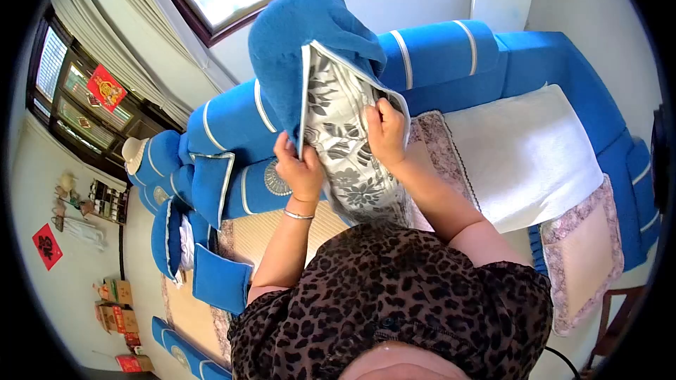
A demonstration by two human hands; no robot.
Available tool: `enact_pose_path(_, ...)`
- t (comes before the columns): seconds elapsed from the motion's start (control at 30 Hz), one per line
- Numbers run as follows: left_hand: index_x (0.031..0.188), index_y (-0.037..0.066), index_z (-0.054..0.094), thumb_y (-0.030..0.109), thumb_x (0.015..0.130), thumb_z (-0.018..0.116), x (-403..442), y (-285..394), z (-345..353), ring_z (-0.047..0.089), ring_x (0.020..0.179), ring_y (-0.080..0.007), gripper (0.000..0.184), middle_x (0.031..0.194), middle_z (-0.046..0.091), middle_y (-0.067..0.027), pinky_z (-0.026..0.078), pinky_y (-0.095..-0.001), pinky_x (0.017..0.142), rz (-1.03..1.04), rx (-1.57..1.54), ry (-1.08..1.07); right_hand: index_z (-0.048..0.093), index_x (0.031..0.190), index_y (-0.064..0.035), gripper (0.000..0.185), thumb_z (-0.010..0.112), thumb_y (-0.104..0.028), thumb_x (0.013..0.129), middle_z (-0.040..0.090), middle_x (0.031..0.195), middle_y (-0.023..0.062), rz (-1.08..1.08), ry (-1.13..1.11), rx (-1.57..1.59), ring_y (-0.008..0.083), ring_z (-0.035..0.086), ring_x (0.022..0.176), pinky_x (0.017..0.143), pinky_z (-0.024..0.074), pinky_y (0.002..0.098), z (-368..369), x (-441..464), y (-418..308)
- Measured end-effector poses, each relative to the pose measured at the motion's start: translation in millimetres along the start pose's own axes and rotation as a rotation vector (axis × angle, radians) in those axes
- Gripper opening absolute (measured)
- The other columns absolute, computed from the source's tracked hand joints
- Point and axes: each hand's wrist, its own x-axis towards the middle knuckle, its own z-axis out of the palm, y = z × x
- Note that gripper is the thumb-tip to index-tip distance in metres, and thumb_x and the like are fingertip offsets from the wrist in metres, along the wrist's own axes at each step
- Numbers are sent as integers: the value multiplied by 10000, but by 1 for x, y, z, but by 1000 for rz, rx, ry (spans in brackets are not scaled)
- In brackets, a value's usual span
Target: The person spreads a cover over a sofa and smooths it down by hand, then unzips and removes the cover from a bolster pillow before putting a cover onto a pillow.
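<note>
In front of my chest is a cushion with a blue cover (303,17) drawn over its upper part. The cover's long opening has a white edge, and a white inner cushion (338,123) with grey flowers and leaves shows through it. My left hand (299,172) is closed on the cover's left edge, low down. On the other side my right hand (387,134) is a fist at the right edge of the opening, gripping the cover there. The inner cushion's lower end reaches down against my leopard-print top (394,295).
A blue sofa (451,56) runs along the wall under the window. A white cloth (524,151) lies on its right-hand seat, beside a pink-bordered seat mat (581,260). Blue pillows (218,278) lie to the left. Boxes (116,309) are stacked by the left wall.
</note>
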Motion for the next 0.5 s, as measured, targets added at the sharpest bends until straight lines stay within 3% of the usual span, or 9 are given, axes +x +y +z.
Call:
enact_pose_path(0.03, 1195, -31, 400, 29, 835, 549, 3, 5, -4, 575, 577, -202, 394, 734, 640, -152, 449, -316, 543, -44, -78, 11, 490, 702, -17, 249, 561, -177, 880, 500, 602, 169, -22, -25, 61, 345, 515, 546, 520, 396, 426, -6, 2, 3)
enact_pose_path(0.07, 1141, -5, 415, 6, 813, 560, 1, -4, -5, 498, 577, -107, 359, 696, 585, -59, 402, -248, 528, -116, -185, 16, 522, 743, -34, 157, 599, -134, 838, 536, 667, 130, -291, 3, 43, 287, 539, 595, 549, 415, 394, -16, 12, 9)
enact_pose_path(0.13, 1094, 9, 443, -16, 779, 593, -7, -4, -5, 432, 537, -90, 349, 620, 488, -21, 367, -244, 505, -170, -278, 37, 543, 867, -24, 169, 672, -76, 772, 583, 839, 116, -393, 210, -175, 280, 563, 732, 625, 428, 369, -22, 31, 4)
enact_pose_path(0.2, 1049, 28, 460, -41, 742, 632, -18, -3, 0, 405, 535, -65, 358, 594, 439, 18, 344, -232, 502, -223, -356, 45, 562, 931, -20, 203, 679, -84, 778, 594, 860, 134, -383, 202, -277, 314, 577, 766, 633, 428, 383, -21, 48, 19)
enact_pose_path(0.23, 1058, 28, 443, -43, 751, 616, -21, -6, 0, 404, 543, -61, 359, 603, 438, 17, 330, -225, 497, -193, -333, 21, 588, 935, -37, 180, 666, -135, 806, 601, 819, 145, -335, 74, -238, 337, 590, 743, 613, 430, 402, -22, 44, 38)
enact_pose_path(0.27, 1068, 28, 427, -45, 761, 600, -25, -10, 1, 403, 551, -57, 360, 612, 438, 16, 316, -219, 492, -166, -310, -1, 562, 953, -31, 164, 623, -143, 850, 586, 765, 202, -9, -228, -186, 394, 586, 727, 600, 425, 435, -21, 34, 51)
enact_pose_path(0.3, 1077, 28, 410, -47, 770, 584, -28, -12, 2, 403, 560, -54, 360, 621, 437, 15, 301, -212, 487, -144, -286, -22, 527, 914, -20, 148, 573, -158, 889, 563, 717, 230, -82, -175, -216, 421, 568, 688, 589, 418, 458, -13, 18, 65)
enact_pose_path(0.37, 1046, 23, 446, -24, 736, 618, -28, -5, 1, 443, 557, -87, 357, 638, 472, -14, 365, -232, 510, -178, -205, -23, 516, 842, -14, 164, 537, -162, 908, 578, 723, 220, 35, -236, -228, 420, 568, 678, 586, 411, 469, -24, -13, 58)
enact_pose_path(0.5, 884, 26, 517, 31, 693, 638, -34, -24, -1, 499, 505, -195, 227, 630, 501, -87, 423, -301, 515, -148, -7, -50, 507, 817, 3, 153, 509, -126, 899, 544, 756, 203, -164, -367, -343, 406, 520, 704, 602, 406, 447, -50, -44, 72)
